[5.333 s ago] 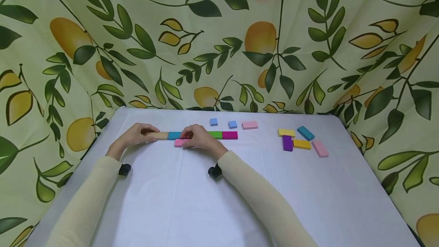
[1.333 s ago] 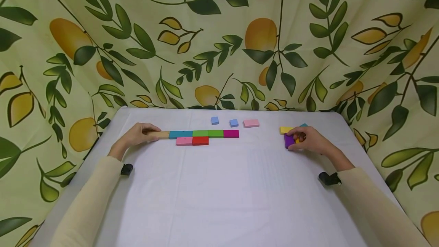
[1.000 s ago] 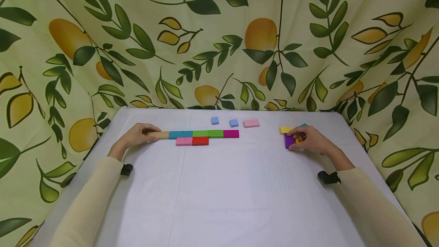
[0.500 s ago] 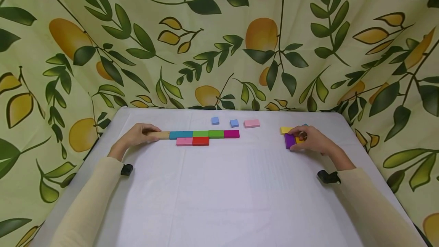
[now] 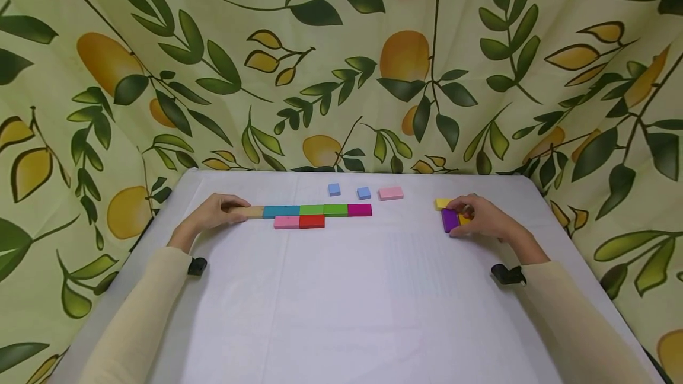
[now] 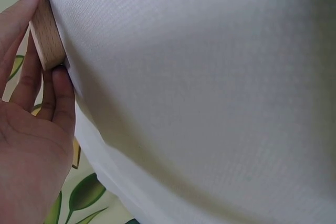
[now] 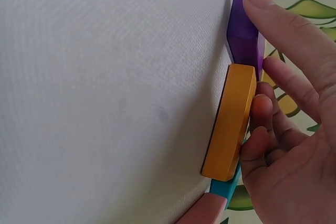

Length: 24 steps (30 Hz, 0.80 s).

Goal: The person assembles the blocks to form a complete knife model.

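Note:
My left hand [image 5: 216,211] pinches the plain wooden block [image 5: 251,212] at the left end of a row; its bare end shows in the left wrist view. Rightward the row runs through a teal block [image 5: 281,211], two green blocks [image 5: 324,210] and a magenta block [image 5: 360,210]. Against its near side lie a pink block [image 5: 286,222] and a red block [image 5: 312,221]. Over on the right, my right hand [image 5: 482,218] pinches a purple block [image 5: 449,220] between thumb and finger. An orange-yellow block [image 7: 231,121] touches the purple one, beside my curled lower fingers.
Two small blue blocks [image 5: 363,193] and a light pink block [image 5: 391,194] lie behind the row. Near my right hand are another yellow block [image 5: 442,204], a teal block [image 7: 223,186] and a pink block [image 7: 205,209]. A white cloth covers the table [image 5: 341,301]; a leaf-patterned curtain [image 5: 341,76] hangs behind.
My right hand has left the pink block by the row and moved right to the purple block. The red block now shows beside the pink one. My left hand stays on the wooden block.

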Each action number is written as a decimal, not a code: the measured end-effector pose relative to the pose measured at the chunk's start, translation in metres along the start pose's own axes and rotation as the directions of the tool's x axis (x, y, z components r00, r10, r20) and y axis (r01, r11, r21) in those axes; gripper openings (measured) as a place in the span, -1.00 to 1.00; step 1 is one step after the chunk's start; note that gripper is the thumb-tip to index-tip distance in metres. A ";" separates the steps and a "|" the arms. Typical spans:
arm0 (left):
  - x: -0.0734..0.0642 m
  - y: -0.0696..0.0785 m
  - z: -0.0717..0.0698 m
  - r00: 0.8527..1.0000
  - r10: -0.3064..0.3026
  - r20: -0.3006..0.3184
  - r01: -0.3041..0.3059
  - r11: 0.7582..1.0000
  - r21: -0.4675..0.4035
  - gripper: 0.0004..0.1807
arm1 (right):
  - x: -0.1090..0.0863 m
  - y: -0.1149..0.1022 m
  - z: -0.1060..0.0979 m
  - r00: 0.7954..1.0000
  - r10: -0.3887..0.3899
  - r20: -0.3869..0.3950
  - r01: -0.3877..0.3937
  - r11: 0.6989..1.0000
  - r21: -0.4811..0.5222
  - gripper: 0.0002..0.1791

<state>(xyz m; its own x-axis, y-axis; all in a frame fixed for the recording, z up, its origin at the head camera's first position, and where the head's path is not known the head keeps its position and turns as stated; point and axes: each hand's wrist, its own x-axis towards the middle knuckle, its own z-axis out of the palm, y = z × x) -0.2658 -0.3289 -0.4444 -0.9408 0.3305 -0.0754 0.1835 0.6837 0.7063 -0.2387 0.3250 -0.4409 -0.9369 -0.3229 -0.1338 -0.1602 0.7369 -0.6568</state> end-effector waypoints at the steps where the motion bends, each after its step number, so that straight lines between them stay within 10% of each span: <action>1: 0.000 0.000 0.000 1.000 -0.001 0.000 0.001 1.000 -0.001 -0.63 | 0.001 0.000 0.000 1.000 -0.001 0.002 0.001 1.000 -0.002 -0.25; 24: -0.001 0.001 0.000 1.000 0.003 -0.006 -0.003 1.000 0.008 -0.63 | 0.000 -0.001 -0.002 0.997 -0.081 -0.002 0.081 0.990 0.115 -0.25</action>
<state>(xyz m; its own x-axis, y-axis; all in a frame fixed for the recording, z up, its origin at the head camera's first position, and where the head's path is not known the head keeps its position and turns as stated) -0.2649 -0.3285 -0.4439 -0.9419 0.3287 -0.0695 0.1884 0.6881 0.7007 -0.2396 0.3256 -0.4387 -0.9214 -0.3804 -0.0789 -0.1985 0.6355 -0.7461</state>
